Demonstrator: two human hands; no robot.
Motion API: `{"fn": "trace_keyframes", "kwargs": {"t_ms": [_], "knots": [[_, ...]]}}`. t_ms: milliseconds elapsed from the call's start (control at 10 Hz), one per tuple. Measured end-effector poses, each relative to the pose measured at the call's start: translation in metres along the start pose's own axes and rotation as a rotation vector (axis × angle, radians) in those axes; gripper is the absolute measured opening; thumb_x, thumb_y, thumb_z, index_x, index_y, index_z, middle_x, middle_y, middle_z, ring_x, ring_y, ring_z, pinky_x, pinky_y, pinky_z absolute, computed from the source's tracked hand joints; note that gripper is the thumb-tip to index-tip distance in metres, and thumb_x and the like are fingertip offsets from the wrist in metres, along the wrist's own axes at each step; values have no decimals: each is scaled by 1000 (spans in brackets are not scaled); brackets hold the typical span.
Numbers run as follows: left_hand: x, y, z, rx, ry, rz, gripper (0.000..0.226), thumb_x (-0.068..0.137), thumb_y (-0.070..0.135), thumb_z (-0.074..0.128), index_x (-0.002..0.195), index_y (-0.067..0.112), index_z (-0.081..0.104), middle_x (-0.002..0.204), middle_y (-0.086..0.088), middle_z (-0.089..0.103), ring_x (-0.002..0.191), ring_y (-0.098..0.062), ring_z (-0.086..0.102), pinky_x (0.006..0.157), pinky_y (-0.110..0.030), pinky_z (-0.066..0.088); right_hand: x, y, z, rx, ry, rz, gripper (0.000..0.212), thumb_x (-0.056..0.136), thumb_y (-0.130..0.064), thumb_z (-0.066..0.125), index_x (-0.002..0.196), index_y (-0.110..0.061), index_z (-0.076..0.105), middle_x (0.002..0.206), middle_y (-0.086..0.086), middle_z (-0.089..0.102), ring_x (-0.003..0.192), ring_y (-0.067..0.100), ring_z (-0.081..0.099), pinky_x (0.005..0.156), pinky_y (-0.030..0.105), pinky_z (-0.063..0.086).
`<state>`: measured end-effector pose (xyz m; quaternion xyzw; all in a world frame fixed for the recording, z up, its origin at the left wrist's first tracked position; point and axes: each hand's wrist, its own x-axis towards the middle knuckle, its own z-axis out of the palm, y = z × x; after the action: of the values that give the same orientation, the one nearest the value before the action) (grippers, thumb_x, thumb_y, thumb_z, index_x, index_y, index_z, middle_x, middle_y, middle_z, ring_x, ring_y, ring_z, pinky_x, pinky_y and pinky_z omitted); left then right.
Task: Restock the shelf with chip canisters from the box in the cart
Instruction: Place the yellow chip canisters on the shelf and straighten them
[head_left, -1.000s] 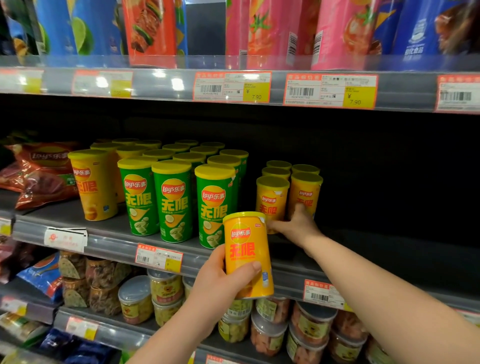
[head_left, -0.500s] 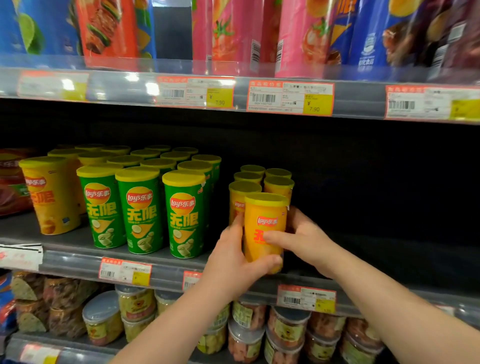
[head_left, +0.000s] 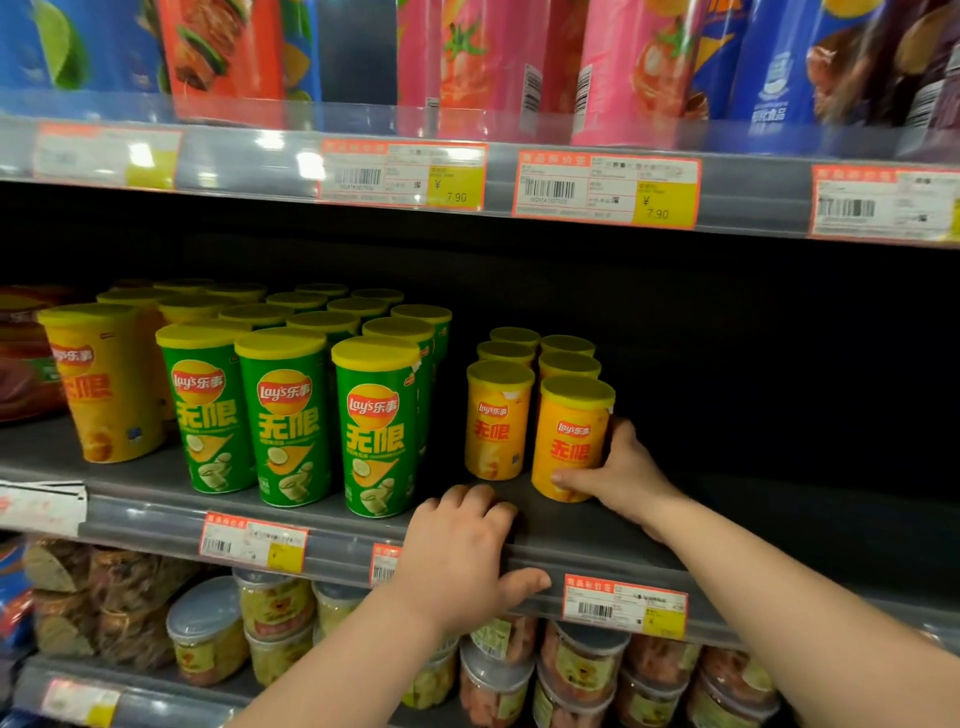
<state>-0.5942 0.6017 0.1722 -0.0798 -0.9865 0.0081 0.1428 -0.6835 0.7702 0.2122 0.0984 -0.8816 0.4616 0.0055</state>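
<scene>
Gripping the front right yellow canister just right of the frame's centre, the right hand lays its thumb across the can's lower front and wraps its fingers round the far side; the can stands upright on the middle shelf, just beside a second short yellow canister on its left, with more of the same short cans lined up behind the pair; the left hand sits at lower centre, fingers bent over the shelf's front edge and thumb stretched along the rail below, clasping that edge; further left stand taller green canisters in rows, and a tall yellow canister near the left edge; price tags line the rail; bright snack packs fill the upper shelf across the top of the frame; clear lidded tubs sit on the shelf below, at lower right.
</scene>
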Motion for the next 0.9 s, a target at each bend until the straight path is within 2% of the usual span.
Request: {"fn": "trace_keyframes", "kwargs": {"t_ms": [200,600,800,900], "knots": [[0,1,-1,22,-3,-1,101,55,79,4,134,29,42,136,5,42,124,-21,40,95,-33,34,8,-1,-2,57,-27,-21,84,75,-15,79,142,-15,29,143,9,44,129,25,46,100,36,40],[-1,1,-2,9,23,5,98,58,79,6,132,27,46,134,3,46,122,-23,43,94,-35,36,12,-2,0,48,-18,1,81,77,-14,77,143,-16,31,143,9,44,129,26,46,104,40,39],[-2,1,-4,16,5,18,101,56,77,2,132,27,45,134,2,44,123,-23,41,96,-35,35,9,-3,4,-23,24,69,75,77,-20,77,139,-12,35,140,11,47,126,28,48,100,38,41],[-2,2,-5,24,-20,24,97,60,79,7,131,26,46,135,1,45,123,-23,40,95,-36,35,4,-4,2,-122,71,121,77,77,-28,77,139,-11,36,139,11,48,123,27,50,96,34,42]]}}
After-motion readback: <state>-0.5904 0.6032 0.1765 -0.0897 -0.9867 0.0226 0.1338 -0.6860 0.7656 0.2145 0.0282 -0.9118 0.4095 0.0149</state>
